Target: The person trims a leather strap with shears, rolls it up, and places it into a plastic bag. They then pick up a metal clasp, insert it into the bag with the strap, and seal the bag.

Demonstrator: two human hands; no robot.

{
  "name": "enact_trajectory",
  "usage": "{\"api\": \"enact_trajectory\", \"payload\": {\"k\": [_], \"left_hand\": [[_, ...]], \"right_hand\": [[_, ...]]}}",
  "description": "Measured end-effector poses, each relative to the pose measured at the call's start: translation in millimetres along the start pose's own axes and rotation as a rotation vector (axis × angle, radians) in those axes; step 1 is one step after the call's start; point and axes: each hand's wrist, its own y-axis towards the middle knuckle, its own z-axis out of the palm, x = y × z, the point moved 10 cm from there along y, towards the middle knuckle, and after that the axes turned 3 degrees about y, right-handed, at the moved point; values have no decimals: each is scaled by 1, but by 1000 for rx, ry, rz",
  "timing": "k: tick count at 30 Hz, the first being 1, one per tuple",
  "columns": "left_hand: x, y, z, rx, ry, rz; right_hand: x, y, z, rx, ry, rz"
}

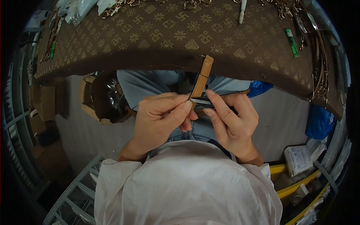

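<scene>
In front of my lap, my left hand [161, 114] pinches a tan leather strap [203, 78] between thumb and fingers. The strap's upper part stands up towards the table edge and carries a stitched end and a narrow loop. My right hand [237, 119] is closed around a dark tool with a pale metal blade [202, 101], which looks like small snips. Its tip touches or lies very near the strap beside my left thumb. My fingers hide most of the tool's handle and the strap's lower part.
A brown patterned cloth [161, 35] covers the table ahead. On it lie a green lighter [291, 43], a white-handled brush [242, 13], metal chains and clasps, and hanging straps [320, 71]. Cardboard boxes [88, 99] stand left below; a yellow crate [288, 193] is at right.
</scene>
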Motion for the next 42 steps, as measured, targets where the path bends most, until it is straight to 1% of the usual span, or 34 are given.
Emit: {"api": "enact_trajectory", "payload": {"k": [18,25,27,29,31,32,34,36,37,38,39,40,41,42], "left_hand": [[-1,-1,2,-1,40,-12],[1,0,3,7,39,-11],[3,0,3,34,8,-60],[4,0,2,35,-20,-73],[4,0,3,39,-49,-77],[6,0,4,47,-55,-98],[4,2,6,57,-55,-100],[7,4,5,7,-4,-136],[4,8,6,7,7,-104],[-9,11,12,50,213,66],[-18,12,21,89,421,233],[-17,13,30,135,412,343],[-16,15,38,218,449,369],[-15,16,46,299,487,390]], "right_hand": [[2,-2,-3,-26,-50,-24],[-1,-2,-7,-36,-22,-31],[-20,2,-20,-88,-34,72],[-55,10,-52,-307,-177,220],[-99,16,-74,-341,-389,303],[-114,21,-82,-352,-391,296],[-84,33,-82,-434,-1009,-116],[-68,32,-84,-369,-643,19],[-72,30,-68,-200,-222,152],[-68,25,-41,-18,196,267],[-57,20,-15,77,529,326],[-47,14,10,185,862,377],[-46,13,11,176,862,348],[-53,12,3,49,942,345]]}}
